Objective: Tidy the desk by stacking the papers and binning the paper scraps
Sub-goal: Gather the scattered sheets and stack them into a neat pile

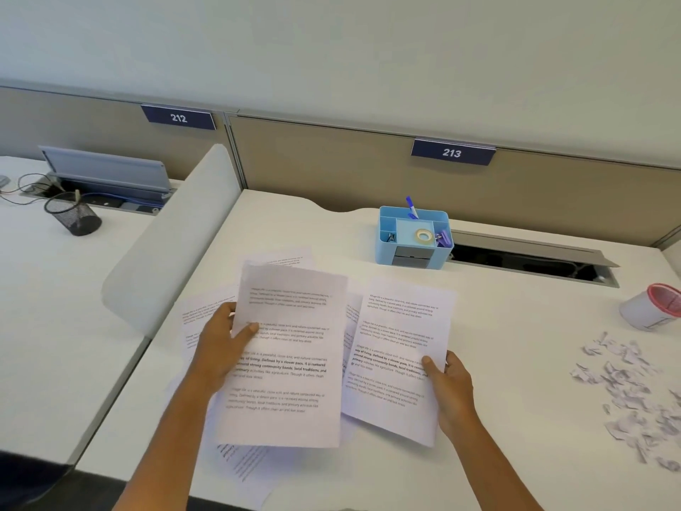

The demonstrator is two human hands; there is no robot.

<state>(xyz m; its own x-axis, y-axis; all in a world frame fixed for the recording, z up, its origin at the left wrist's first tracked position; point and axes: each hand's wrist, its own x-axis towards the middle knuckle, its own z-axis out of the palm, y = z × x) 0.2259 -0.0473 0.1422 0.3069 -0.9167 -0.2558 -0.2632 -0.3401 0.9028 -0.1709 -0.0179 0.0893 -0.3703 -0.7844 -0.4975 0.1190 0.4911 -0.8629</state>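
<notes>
Pinching sheet edges, left hand point(221, 348) and right hand point(451, 385) each grip one printed page.

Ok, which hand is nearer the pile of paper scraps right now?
Right. The right hand grips a printed sheet just left of the paper scraps. The left hand holds another sheet farther left, across the spread papers.

White desk point(497, 455): papers point(206, 315), scraps point(626, 385), organizer point(414, 237).
</notes>
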